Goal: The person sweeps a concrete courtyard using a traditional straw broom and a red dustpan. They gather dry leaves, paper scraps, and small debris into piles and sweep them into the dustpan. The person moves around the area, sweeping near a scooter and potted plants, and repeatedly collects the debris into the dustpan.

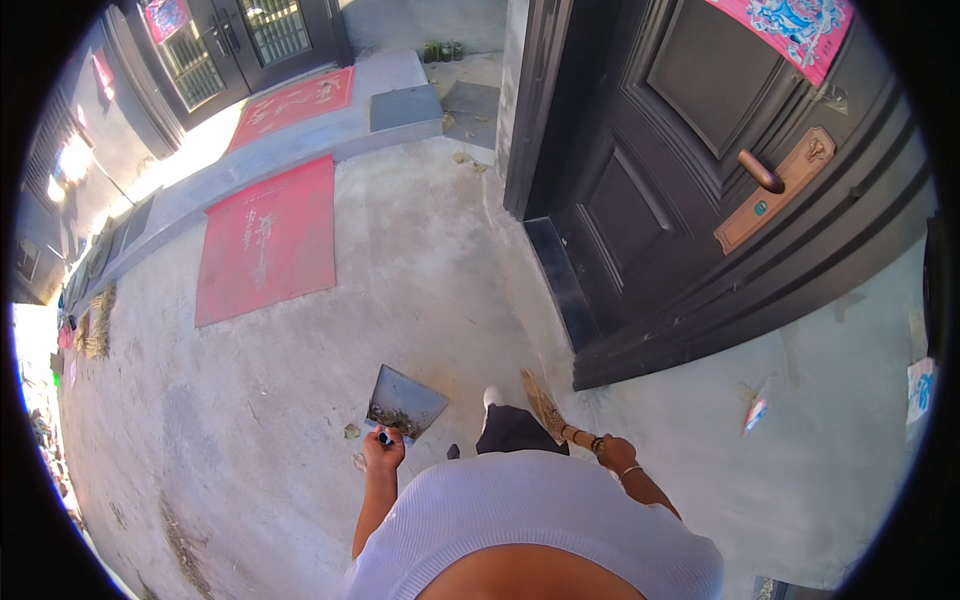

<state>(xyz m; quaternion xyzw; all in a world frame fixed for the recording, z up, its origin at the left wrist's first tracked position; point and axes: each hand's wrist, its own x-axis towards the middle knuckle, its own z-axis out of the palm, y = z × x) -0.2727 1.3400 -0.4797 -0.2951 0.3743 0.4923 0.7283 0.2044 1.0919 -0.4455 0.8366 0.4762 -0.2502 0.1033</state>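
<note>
My left hand is closed round the dark end of a dustpan's handle. The grey dustpan lies just ahead of it, low over or on the concrete, with dry leaves and dirt gathered toward its near side. In my right hand is the jointed, stick-like handle of a straw broom. Its bristles point forward and to the left, beside the foot of the dark door. Between the two tools shows one of my white shoes.
A dark panelled door with a bronze handle stands to the right above a black threshold. A red mat lies ahead left; another red mat is up on a raised step. A leaf and a small wrapper lie on the floor.
</note>
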